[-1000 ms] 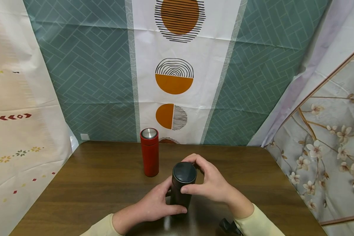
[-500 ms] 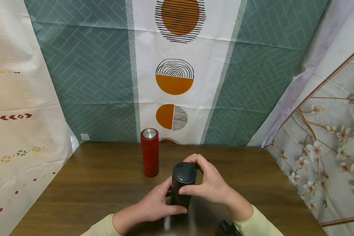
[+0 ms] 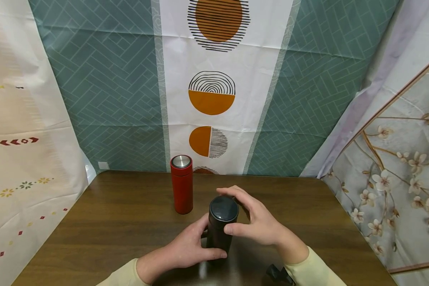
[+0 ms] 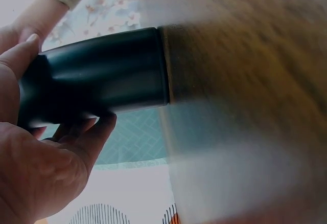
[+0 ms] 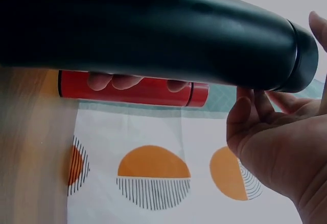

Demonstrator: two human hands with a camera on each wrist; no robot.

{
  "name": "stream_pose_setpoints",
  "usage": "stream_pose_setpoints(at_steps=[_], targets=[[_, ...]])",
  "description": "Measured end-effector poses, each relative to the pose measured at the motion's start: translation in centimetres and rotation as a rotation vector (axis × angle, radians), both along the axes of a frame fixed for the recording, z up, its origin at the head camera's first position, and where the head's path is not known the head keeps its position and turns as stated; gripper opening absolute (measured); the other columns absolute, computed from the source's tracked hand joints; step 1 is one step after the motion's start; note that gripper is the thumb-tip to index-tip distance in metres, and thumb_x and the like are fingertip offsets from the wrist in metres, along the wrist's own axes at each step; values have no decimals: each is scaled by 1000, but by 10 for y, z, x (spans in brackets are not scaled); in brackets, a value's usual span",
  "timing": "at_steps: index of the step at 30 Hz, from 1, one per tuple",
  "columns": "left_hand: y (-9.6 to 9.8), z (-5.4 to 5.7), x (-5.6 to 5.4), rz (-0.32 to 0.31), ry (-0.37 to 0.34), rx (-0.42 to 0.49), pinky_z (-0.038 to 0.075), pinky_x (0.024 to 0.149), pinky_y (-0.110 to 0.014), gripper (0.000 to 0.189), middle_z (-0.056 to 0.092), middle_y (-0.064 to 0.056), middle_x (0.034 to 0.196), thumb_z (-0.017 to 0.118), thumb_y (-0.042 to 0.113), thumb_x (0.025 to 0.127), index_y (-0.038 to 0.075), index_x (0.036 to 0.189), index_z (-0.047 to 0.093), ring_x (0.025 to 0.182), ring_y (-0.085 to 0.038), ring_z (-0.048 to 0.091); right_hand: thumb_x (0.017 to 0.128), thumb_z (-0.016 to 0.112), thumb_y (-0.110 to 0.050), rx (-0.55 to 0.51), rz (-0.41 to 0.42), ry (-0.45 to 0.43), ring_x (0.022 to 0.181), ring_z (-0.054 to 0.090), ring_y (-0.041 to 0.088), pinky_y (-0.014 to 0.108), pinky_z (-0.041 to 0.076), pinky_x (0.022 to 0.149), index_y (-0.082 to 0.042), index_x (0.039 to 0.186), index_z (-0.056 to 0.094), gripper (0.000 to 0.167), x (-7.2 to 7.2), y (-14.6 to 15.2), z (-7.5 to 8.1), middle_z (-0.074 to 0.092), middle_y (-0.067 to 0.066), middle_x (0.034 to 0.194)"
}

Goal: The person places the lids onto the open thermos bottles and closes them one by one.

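Observation:
A black thermos bottle (image 3: pixel 219 236) stands upright on the table, its dark round lid (image 3: pixel 223 208) facing up. My left hand (image 3: pixel 187 247) grips its lower body, thumb across the near side. In the left wrist view the bottle's base (image 4: pixel 161 65) meets the tabletop. Around the lid, my right hand (image 3: pixel 259 222) is spread loosely, index finger stretched out behind it. The right wrist view shows a gap between the right thumb (image 5: pixel 318 27) and the lid; the other fingers sit below the lid's edge, and whether they touch it I cannot tell.
A red thermos bottle (image 3: pixel 182 190) with a silver-topped lid stands behind and to the left of the black one. The brown wooden table (image 3: pixel 121 210) ends at a patterned cloth backdrop (image 3: pixel 121 99). A small black object (image 3: pixel 279 274) lies at my right sleeve.
My right fingers have loosened and spread around the lid, the thumb moving slightly right and the index finger straightening. The left hand and both bottles stay in place.

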State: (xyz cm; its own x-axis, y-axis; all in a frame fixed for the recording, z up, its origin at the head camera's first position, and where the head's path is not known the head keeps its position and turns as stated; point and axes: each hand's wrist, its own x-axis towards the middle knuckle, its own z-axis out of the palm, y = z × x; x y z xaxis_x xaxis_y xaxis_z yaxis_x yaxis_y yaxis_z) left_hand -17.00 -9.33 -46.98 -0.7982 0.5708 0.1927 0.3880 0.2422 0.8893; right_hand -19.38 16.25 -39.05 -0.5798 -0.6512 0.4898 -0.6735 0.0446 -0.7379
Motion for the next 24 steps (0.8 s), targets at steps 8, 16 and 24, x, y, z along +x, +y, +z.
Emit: stream_pose_setpoints(at_steps=[8,16,24], targets=[[0,0,0,3,11,-6,50,117,-48,83,61,15,153,94,44,92,47,159,46,139,-16,61,97,81,-13,-19,42,5,131,61,28,39,48,117,-16,157,59,65,-2,1,-1,63,6,142],[-1,0,0,2,16,-5,50,116,-47,85,62,15,152,94,45,92,47,161,45,138,-15,61,92,91,-15,-19,-28,38,125,65,26,40,53,110,-17,147,66,60,-1,-1,1,67,3,137],[-1,0,0,-3,9,-5,51,116,-48,86,61,15,153,94,44,92,47,161,44,140,-16,61,86,97,-18,-12,-90,73,121,66,23,38,54,104,-21,141,67,63,-1,-3,0,68,-1,133]])
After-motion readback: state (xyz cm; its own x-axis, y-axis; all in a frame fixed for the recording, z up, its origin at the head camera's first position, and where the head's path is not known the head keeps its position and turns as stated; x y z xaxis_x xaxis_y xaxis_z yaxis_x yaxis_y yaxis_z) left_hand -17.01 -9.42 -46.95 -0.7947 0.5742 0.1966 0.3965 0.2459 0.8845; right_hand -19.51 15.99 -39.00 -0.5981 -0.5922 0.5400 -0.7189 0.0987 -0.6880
